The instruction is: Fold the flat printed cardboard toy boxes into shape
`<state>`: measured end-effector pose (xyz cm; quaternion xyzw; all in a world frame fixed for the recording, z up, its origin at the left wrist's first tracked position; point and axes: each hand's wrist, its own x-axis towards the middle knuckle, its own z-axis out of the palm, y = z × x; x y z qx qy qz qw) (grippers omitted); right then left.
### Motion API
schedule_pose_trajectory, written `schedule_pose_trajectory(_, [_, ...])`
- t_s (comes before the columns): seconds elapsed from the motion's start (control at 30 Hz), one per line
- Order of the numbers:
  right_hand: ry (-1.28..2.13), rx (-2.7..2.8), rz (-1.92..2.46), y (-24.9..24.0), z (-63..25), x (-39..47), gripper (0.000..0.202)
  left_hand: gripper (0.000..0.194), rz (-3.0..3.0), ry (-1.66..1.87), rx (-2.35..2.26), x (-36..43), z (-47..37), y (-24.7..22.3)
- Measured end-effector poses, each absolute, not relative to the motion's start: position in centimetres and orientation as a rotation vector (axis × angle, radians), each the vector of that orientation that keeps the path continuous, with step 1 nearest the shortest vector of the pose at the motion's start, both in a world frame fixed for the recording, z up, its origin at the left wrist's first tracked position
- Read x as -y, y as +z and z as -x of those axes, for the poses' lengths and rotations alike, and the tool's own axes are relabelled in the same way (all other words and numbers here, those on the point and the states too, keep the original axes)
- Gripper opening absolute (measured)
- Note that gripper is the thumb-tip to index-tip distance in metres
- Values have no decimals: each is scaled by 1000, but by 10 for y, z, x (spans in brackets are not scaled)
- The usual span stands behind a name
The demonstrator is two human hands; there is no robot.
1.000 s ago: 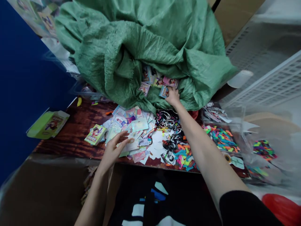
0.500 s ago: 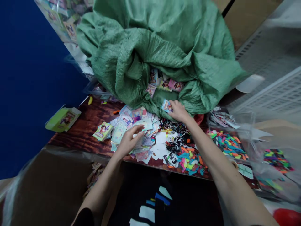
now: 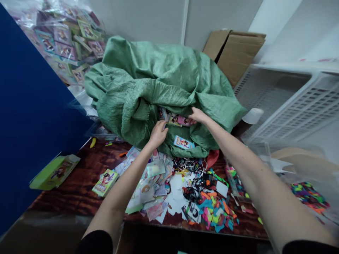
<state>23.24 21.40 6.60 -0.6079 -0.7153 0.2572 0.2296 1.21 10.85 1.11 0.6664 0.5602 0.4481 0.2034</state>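
A large green woven sack (image 3: 169, 63) lies on the table, its mouth facing me. Several small printed card boxes show inside, among them a pink box (image 3: 184, 120) and a yellow-green box (image 3: 173, 120). My left hand (image 3: 159, 134) reaches to the left of the mouth, fingers apart, beside a blue box (image 3: 162, 113) partly hidden behind it. At the right of the opening, my right hand (image 3: 198, 115) has its fingers closed on the sack's edge, right by the pink box. Lower on the sack's front fold lies a light-blue box (image 3: 183, 142), untouched.
Loose printed cards (image 3: 156, 169), dark cords (image 3: 192, 192) and colourful small pieces (image 3: 217, 211) cover the table front. At left are a yellow-green box (image 3: 105, 182) and an open green carton (image 3: 55, 173). A clear bag of boxes (image 3: 66, 38) and white crates (image 3: 299, 102) stand around.
The light-blue box that my right hand held now lies on the sack's fold. Both hands have moved to the sack's mouth, the left coming up from the cards. The view has tilted up.
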Motion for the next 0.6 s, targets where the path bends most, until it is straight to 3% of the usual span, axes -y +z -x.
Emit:
schedule_pose_trajectory(0.13, [347, 1837, 1507, 134, -257, -266, 99, 51, -1788, 1318, -1659, -132, -10, 6])
schedule_pose_trajectory(0.27, [-51, 1721, 1212, 183, -271, -274, 82, 57, -1796, 1403, -1662, -143, -12, 8])
schedule_pose_trajectory(0.4, [-74, 1800, 1198, 147, -243, -217, 45, 59, -1824, 1401, -1544, -159, -25, 31])
schedule_pose_trajectory(0.47, [102, 2101, 1219, 109, -221, -188, 33, 57, -1750, 1421, -1404, -171, -32, 52])
schedule_pose_trajectory(0.53, [423, 2454, 1260, 80, -204, -175, 31, 51, -1600, 1498, -1222, -184, -35, 77])
schedule_pose_trajectory(0.6, [673, 2530, 1329, 70, -197, -184, 43, 50, -1535, 1529, -1152, -202, -33, 103])
